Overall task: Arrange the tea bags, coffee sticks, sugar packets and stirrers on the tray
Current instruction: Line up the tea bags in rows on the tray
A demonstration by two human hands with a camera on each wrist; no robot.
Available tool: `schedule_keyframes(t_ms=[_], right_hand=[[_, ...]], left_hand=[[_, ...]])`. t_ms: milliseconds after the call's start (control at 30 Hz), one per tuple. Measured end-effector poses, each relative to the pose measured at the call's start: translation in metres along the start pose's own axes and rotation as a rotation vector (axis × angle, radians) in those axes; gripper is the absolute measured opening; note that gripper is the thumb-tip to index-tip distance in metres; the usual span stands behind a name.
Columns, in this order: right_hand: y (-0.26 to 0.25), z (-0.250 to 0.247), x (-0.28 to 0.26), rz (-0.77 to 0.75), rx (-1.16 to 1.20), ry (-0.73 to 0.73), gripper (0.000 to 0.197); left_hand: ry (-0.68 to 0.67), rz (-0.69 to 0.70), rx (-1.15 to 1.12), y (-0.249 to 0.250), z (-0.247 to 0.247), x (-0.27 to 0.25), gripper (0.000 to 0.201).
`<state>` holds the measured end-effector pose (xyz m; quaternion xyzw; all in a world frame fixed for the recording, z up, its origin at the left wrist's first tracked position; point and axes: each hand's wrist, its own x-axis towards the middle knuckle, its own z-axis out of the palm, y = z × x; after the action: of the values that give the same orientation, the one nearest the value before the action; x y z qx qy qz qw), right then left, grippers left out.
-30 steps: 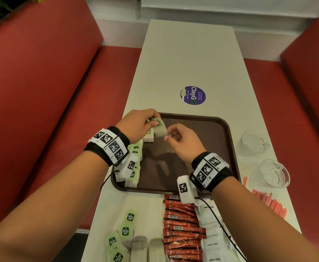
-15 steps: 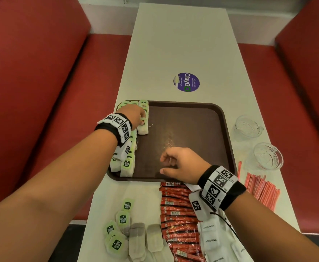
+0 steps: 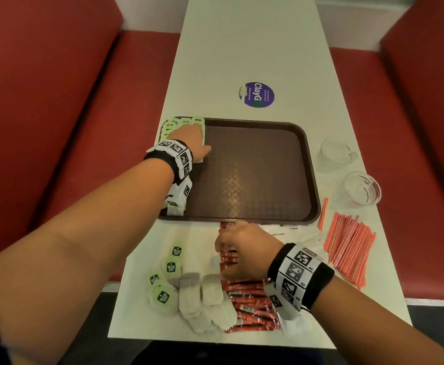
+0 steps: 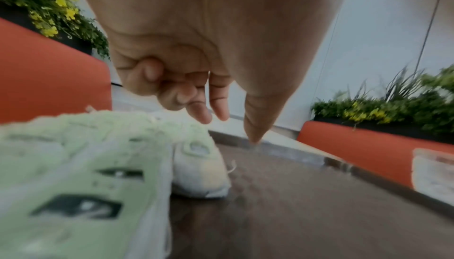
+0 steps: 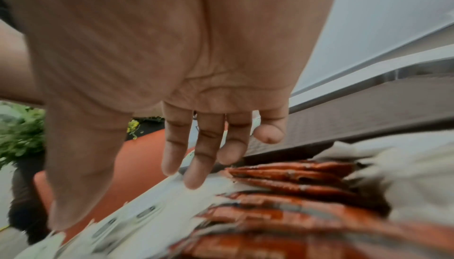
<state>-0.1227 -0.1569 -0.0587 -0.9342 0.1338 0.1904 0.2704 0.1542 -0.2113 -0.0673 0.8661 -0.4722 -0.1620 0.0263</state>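
Now the right hand (image 3: 238, 248) is hovering open just beside the loose tea bags (image 3: 189, 299).
Left hand (image 3: 189, 139) is resting loosely curled, empty, on the tray's (image 3: 307, 164) far row.

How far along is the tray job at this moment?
Done: a row of tea bags on the tray. In hand: nothing; left hand over the row, right hand over the coffee sticks. Left: more tea bags, sticks, sugar packets, stirrers.
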Motion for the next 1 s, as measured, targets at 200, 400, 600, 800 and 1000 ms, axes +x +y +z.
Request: schedule_keyframes(t_ms=[200,400,600,800,1000], right_hand=[[-0.029,0.020,-0.004,-0.090,-0.228,-0.110,0.066],[-0.042,0.038,-0.011,-0.151,-0.458,-0.177,0.081],[-0.052,0.054,-0.008,-0.133,-0.496,-0.116,0.080],[-0.054,0.052,0.002,-0.051,-0.472,-0.045,0.069],[-0.046,0.036,0.012,0.043,-0.403,-0.006,0.049]], left_hand=[[-0.040,0.261,-0.153,0.000,-0.013,-0.106,0.015],[-0.342,0.462,0.006,-0.020,0.019,-0.206,0.014],[-0.543,0.521,0.114,-0.033,0.065,-0.266,0.039],[-0.363,0.554,0.186,-0.036,0.077,-0.262,0.048],[-0.312,0.443,0.118,-0.042,0.069,-0.247,0.041]])
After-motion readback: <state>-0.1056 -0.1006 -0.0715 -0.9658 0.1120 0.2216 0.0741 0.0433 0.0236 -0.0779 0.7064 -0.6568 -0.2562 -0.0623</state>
